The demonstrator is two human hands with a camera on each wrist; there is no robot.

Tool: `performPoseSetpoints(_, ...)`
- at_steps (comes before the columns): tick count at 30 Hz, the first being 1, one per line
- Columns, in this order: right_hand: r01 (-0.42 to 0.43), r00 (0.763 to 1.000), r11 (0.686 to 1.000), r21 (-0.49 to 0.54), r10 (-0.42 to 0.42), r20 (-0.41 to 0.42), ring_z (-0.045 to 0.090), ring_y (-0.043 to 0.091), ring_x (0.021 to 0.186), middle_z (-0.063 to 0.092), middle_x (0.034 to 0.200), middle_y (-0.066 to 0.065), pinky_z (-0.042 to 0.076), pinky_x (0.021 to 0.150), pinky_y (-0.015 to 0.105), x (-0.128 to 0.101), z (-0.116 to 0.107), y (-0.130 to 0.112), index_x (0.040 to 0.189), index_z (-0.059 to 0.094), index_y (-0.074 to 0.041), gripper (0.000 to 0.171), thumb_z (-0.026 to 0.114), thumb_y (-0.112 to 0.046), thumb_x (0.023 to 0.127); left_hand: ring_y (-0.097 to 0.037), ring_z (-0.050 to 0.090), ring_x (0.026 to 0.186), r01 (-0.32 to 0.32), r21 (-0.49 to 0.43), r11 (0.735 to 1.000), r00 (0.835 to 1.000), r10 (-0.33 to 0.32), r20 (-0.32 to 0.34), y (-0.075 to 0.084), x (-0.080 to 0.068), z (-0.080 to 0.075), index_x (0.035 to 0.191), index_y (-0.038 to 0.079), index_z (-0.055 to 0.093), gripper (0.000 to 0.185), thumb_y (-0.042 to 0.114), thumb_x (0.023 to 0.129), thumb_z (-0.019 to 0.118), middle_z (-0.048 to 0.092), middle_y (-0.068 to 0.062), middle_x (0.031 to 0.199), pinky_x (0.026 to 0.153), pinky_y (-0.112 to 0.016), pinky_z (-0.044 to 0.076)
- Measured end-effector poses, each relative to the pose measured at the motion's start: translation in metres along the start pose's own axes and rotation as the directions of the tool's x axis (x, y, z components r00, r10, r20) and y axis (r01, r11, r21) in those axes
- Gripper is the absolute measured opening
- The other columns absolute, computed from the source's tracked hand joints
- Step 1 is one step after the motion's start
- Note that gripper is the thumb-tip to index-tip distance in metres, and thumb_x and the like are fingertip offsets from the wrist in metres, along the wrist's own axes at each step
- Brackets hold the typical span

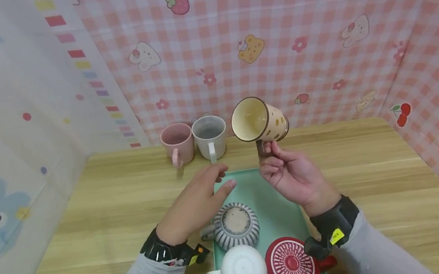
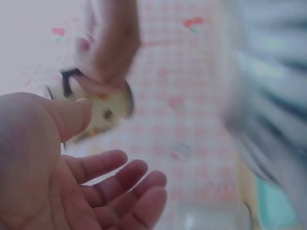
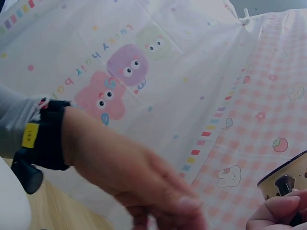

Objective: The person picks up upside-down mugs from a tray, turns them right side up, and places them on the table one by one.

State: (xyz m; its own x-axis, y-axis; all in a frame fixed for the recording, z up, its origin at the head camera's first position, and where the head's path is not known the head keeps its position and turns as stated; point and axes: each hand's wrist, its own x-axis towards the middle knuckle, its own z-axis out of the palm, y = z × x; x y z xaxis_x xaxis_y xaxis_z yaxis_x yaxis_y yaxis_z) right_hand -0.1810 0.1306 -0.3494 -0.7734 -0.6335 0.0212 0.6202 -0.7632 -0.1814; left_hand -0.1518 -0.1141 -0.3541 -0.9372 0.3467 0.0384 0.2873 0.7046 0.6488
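Note:
My right hand [image 1: 293, 176] pinches the dark handle of a cream mug [image 1: 277, 122] with brown spots, holding it tilted in the air with its mouth toward the left. In the right wrist view only part of that mug [image 3: 292, 177] shows. My left hand [image 1: 198, 197] hovers above the tray's far left part, fingers relaxed and holding nothing. Just below it, a grey-striped mug [image 1: 235, 225] sits upside down on the green tray [image 1: 274, 190]. A pink mug [image 1: 183, 146] and a white-grey mug [image 1: 210, 138] stand upright side by side at the table's back.
On the tray's near part lie a white mug [image 1: 243, 272] and a red mug [image 1: 292, 264], both bottom up. The wooden table [image 1: 375, 181] meets a pink checked cloth [image 1: 200, 56] behind, and printed cloths hang at both sides.

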Motion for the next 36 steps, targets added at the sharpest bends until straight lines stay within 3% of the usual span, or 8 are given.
performPoseSetpoints(4, -0.013, 1.000, 1.000, -0.022, 0.013, 0.024, 0.044, 0.012, 0.069, 0.061, 0.098, 0.007, 0.038, 0.068, 0.021, 0.000, 0.000, 0.003, 0.109, 0.057, -0.002, 0.029, 0.037, -0.022, 0.113, -0.020, 0.060, 0.127, -0.065, -0.134, 0.989, 0.998, 0.064, -0.011, 0.021, 0.011, -0.002, 0.146, 0.012, 0.055, 0.047, 0.039, 0.108, 0.055, 0.063, -0.005, 0.137, 0.108, -0.045, 0.051)
performPoseSetpoints(9, 0.006, 1.000, 0.995, -0.100, -0.004, 0.022, 0.051, 0.011, 0.072, 0.061, 0.099, 0.006, 0.042, 0.068, 0.020, 0.000, 0.002, 0.009, 0.107, 0.061, -0.001, 0.032, 0.037, -0.020, 0.113, -0.020, 0.060, 0.129, -0.065, -0.333, 0.941, 0.997, 0.049, -0.055, 0.036, 0.024, 0.000, 0.141, 0.012, 0.060, 0.041, 0.036, 0.108, 0.055, 0.065, -0.005, 0.136, 0.107, -0.047, 0.051)
performPoseSetpoints(14, 0.013, 1.000, 0.982, -0.188, -0.018, -0.025, 0.051, 0.010, 0.070, 0.060, 0.097, 0.003, 0.043, 0.067, 0.019, -0.002, 0.003, 0.014, 0.103, 0.063, -0.002, 0.034, 0.037, -0.021, 0.112, -0.024, 0.064, 0.116, -0.007, -0.522, 0.853, 0.998, -0.029, -0.060, 0.040, 0.029, 0.008, 0.138, 0.015, 0.064, 0.036, 0.033, 0.107, 0.058, 0.069, -0.005, 0.130, 0.092, -0.039, 0.055)
performPoseSetpoints(17, 0.015, 0.998, 0.968, -0.250, -0.028, -0.048, 0.051, 0.009, 0.070, 0.061, 0.096, 0.003, 0.044, 0.067, 0.018, -0.003, 0.004, 0.016, 0.102, 0.063, -0.004, 0.033, 0.037, -0.022, 0.112, -0.021, 0.063, 0.103, 0.026, -0.619, 0.785, 0.994, -0.086, -0.067, 0.040, 0.029, 0.013, 0.133, 0.015, 0.068, 0.032, 0.030, 0.106, 0.060, 0.072, -0.005, 0.123, 0.080, -0.031, 0.052)
performPoseSetpoints(21, 0.027, 0.996, 0.941, -0.337, -0.053, -0.067, 0.052, 0.007, 0.071, 0.062, 0.096, 0.002, 0.045, 0.068, 0.017, -0.003, 0.005, 0.016, 0.101, 0.064, -0.006, 0.032, 0.038, -0.020, 0.113, -0.015, 0.060, 0.091, 0.008, -0.694, 0.720, 0.989, -0.107, -0.099, 0.040, 0.029, 0.016, 0.124, 0.010, 0.073, 0.026, 0.024, 0.104, 0.065, 0.074, -0.006, 0.116, 0.071, -0.026, 0.047)
performPoseSetpoints(25, 0.030, 0.991, 0.916, -0.400, -0.079, -0.107, 0.052, 0.005, 0.070, 0.061, 0.094, -0.001, 0.044, 0.067, 0.016, -0.002, 0.003, 0.019, 0.102, 0.061, -0.008, 0.027, 0.039, -0.019, 0.112, -0.012, 0.060, 0.092, -0.001, -0.726, 0.688, 0.990, -0.103, -0.099, 0.040, 0.028, 0.018, 0.124, 0.009, 0.073, 0.026, 0.021, 0.101, 0.069, 0.074, -0.006, 0.118, 0.073, -0.024, 0.048)
performPoseSetpoints(30, 0.028, 0.976, 0.883, -0.469, -0.126, -0.179, 0.051, 0.003, 0.069, 0.061, 0.094, -0.003, 0.043, 0.065, 0.015, -0.002, 0.002, 0.021, 0.106, 0.063, -0.010, 0.024, 0.042, -0.018, 0.112, -0.011, 0.060, 0.091, 0.013, -0.746, 0.666, 0.990, -0.114, -0.085, 0.041, 0.027, 0.019, 0.126, 0.008, 0.073, 0.029, 0.019, 0.100, 0.071, 0.074, -0.005, 0.114, 0.074, -0.024, 0.049)
performPoseSetpoints(36, 0.012, 0.966, 0.835, -0.549, -0.151, -0.209, 0.051, 0.002, 0.070, 0.063, 0.093, -0.006, 0.044, 0.066, 0.015, 0.000, 0.001, 0.026, 0.108, 0.068, -0.014, 0.026, 0.042, -0.018, 0.112, -0.011, 0.061, 0.080, 0.035, -0.816, 0.577, 0.994, -0.105, -0.031, 0.043, 0.027, 0.020, 0.127, -0.001, 0.070, 0.029, 0.015, 0.103, 0.065, 0.070, -0.001, 0.095, 0.068, -0.023, 0.050)
